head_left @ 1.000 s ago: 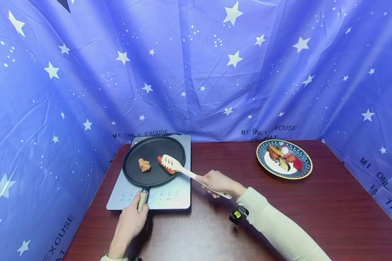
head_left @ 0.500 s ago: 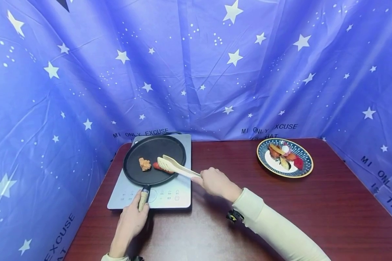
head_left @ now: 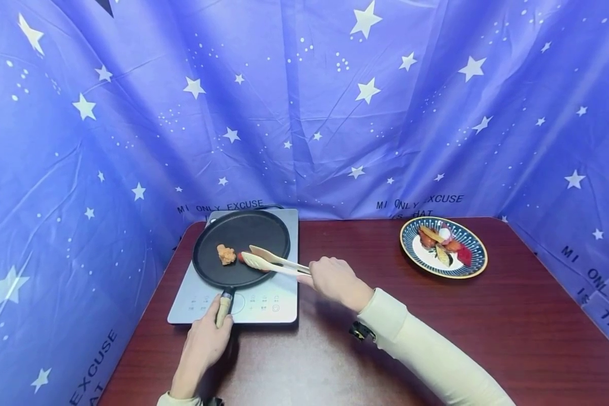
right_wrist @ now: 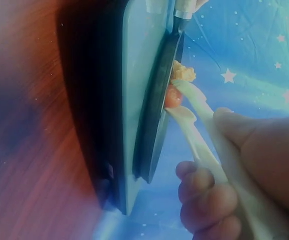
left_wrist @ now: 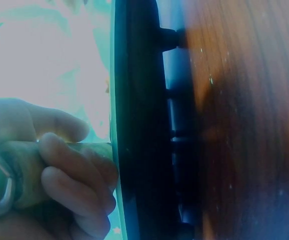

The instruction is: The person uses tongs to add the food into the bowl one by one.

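My left hand (head_left: 207, 338) grips the wooden-sleeved handle (head_left: 223, 311) of a round black frying pan (head_left: 238, 228). In the left wrist view its fingers (left_wrist: 74, 185) curl round that handle. With my right hand (head_left: 337, 282) I hold cream tongs (head_left: 279, 265), their two arms spread apart over the pan's right side. Between the tong tips shows the end of a red sausage (right_wrist: 173, 96), the rest of it mostly covered by the tongs in the head view. A golden-brown fried piece (head_left: 226, 255) lies in the pan left of the sausage.
Under the pan is a silver induction cooker (head_left: 284, 313) on a dark red wooden table (head_left: 350, 237). At the back right stands a blue-patterned plate (head_left: 411, 256) of mixed food. A blue star-printed curtain (head_left: 325, 113) surrounds the table.
The tongs have turned from lying flat over the sausage to straddling it with both arms apart. The sausage has shifted left towards the fried piece. My left hand stays on the handle.
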Demonstrator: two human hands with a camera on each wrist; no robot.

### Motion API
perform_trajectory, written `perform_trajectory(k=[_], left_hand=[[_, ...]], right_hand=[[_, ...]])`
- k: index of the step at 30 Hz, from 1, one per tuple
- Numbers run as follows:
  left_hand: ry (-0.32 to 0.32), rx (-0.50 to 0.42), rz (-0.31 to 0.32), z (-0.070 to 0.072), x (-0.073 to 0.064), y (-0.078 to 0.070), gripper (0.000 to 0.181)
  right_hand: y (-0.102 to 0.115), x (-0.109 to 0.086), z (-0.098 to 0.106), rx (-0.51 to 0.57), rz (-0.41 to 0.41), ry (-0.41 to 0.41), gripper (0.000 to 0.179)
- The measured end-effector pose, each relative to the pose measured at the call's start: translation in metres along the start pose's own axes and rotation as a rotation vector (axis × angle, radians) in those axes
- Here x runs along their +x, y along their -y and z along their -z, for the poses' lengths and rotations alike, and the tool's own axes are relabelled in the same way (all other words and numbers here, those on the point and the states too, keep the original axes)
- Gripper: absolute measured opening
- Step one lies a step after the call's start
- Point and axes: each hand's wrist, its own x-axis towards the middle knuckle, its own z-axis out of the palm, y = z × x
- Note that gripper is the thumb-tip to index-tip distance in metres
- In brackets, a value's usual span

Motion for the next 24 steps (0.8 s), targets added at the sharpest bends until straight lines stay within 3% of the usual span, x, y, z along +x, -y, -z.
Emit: perform_trajectory(k=[6, 12, 24], left_hand=[[-0.005, 0.003, -0.012, 0.0, -0.001, -0.001, 0.059], [-0.011, 0.005, -0.01, 0.0, 0.0, 0.0, 0.059], [-0.01, 0.002, -0.018, 0.0, 0.0, 0.0, 0.059]], right_hand=[[0.004, 0.002, 0.001, -0.056, 0.027, -0.017, 0.044], [0.002, 0.005, 0.001, -0.038, 0.047, -0.055, 0.045], [0.002, 0.018, -0.008, -0.002, -0.031, -0.051, 0.045]])
